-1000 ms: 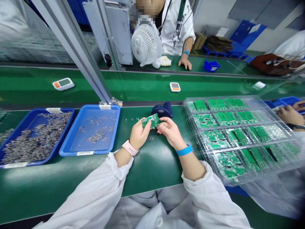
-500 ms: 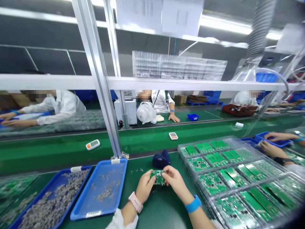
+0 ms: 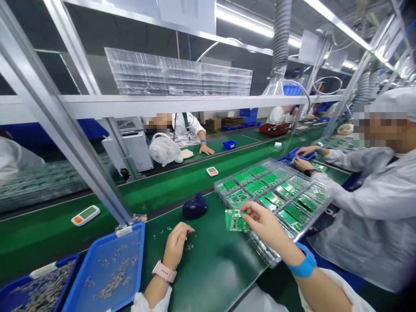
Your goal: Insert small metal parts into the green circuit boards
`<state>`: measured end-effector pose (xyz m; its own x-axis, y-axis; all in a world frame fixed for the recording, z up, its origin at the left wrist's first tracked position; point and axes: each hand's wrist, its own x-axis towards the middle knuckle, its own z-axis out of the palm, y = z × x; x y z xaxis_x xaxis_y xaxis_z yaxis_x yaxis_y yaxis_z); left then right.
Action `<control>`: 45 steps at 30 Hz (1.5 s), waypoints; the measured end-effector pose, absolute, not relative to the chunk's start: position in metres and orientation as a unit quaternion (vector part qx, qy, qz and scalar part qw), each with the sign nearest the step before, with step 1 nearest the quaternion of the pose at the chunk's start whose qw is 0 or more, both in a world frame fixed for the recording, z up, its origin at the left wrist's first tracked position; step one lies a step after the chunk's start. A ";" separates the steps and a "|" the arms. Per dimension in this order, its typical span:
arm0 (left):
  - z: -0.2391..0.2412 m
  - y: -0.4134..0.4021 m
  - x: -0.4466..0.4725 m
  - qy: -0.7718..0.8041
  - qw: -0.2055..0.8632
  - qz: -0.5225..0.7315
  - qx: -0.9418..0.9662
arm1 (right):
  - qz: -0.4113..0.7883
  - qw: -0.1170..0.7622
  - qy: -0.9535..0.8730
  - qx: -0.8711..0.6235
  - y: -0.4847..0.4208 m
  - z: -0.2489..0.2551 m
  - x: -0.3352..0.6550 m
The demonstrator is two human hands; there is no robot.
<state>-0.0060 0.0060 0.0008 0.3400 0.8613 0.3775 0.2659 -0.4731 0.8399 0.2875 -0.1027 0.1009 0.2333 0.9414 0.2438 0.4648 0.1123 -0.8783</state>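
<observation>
My right hand (image 3: 260,219) pinches a green circuit board (image 3: 234,220) by its right edge. The board is held up at the near left edge of a clear plastic tray (image 3: 273,262), which carries several more green boards in its compartments. Over the green tabletop (image 3: 208,273) is my left hand (image 3: 178,242), loosely bent with its fingers stretched towards the right and no object visible in it. Small metal pieces (image 3: 190,247) lie close to its fingertips. A dark blue fan-like device (image 3: 195,206) stands just beyond that hand.
On the left, a blue tray (image 3: 142,242) has scattered small metal parts; another blue tray (image 3: 48,281) is heaped with them. A metal post (image 3: 107,190) rises behind. A co-worker (image 3: 367,208) in white sits at right, hands at a blue bin (image 3: 302,152). Beyond runs a green belt (image 3: 175,177).
My view has turned to the right. The circuit board, earlier between both hands, has moved right in my right hand alone, to the clear tray's edge. My left hand has let go.
</observation>
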 end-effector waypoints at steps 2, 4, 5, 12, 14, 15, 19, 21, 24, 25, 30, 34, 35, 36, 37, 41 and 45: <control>0.003 0.005 -0.006 0.380 0.347 0.427 0.744 | 0.234 0.456 -0.589 -0.625 -0.106 0.115 0.289; 0.003 0.005 -0.006 0.383 0.350 0.423 0.743 | 0.181 0.432 -0.607 -0.643 -0.104 0.126 0.289; 0.003 0.005 -0.007 0.384 0.351 0.421 0.743 | 0.141 0.420 -0.622 -0.645 -0.103 0.130 0.288; 0.000 0.010 -0.011 0.393 0.347 0.419 0.741 | -0.110 0.254 -0.786 -0.552 -0.098 0.131 0.256; 0.001 0.009 -0.011 0.396 0.345 0.416 0.743 | -0.154 0.210 -0.804 -0.534 -0.099 0.128 0.246; 0.001 0.009 -0.011 0.397 0.343 0.417 0.742 | -0.160 0.201 -0.810 -0.528 -0.099 0.126 0.243; 0.003 0.007 -0.010 0.406 0.339 0.418 0.739 | -0.100 0.262 -0.797 -0.535 -0.091 0.121 0.246; 0.001 0.008 -0.010 0.406 0.338 0.416 0.740 | -0.036 0.322 -0.764 -0.557 -0.077 0.120 0.260; -0.002 0.010 -0.010 0.401 0.336 0.418 0.743 | 0.084 0.390 -0.661 -0.635 -0.045 0.119 0.293; -0.003 0.010 -0.011 0.400 0.337 0.418 0.743 | 0.131 0.403 -0.613 -0.667 -0.032 0.118 0.305; -0.005 0.012 -0.011 0.400 0.349 0.420 0.736 | 0.212 0.406 -0.510 -0.728 0.027 0.102 0.343; -0.006 0.012 -0.010 0.402 0.350 0.424 0.732 | 0.217 0.379 -0.502 -0.746 0.057 0.083 0.338; -0.006 0.012 -0.010 0.402 0.349 0.425 0.732 | 0.218 0.366 -0.506 -0.750 0.062 0.079 0.335; -0.006 0.012 -0.010 0.401 0.349 0.425 0.732 | 0.218 0.351 -0.513 -0.752 0.066 0.077 0.333; -0.006 0.012 -0.010 0.401 0.349 0.426 0.733 | 0.217 0.334 -0.521 -0.755 0.068 0.075 0.330; -0.006 0.011 -0.011 0.399 0.350 0.426 0.733 | 0.161 0.270 -0.556 -0.770 0.072 0.080 0.332; -0.007 0.011 -0.011 0.397 0.350 0.422 0.736 | 0.076 0.199 -0.545 -0.811 0.077 0.088 0.342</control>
<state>-0.0110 0.0110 -0.0066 0.3278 0.8803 0.3431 0.2896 -0.4393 0.8504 0.3419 0.0772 0.0885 0.3949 0.9139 0.0940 0.8538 -0.3273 -0.4048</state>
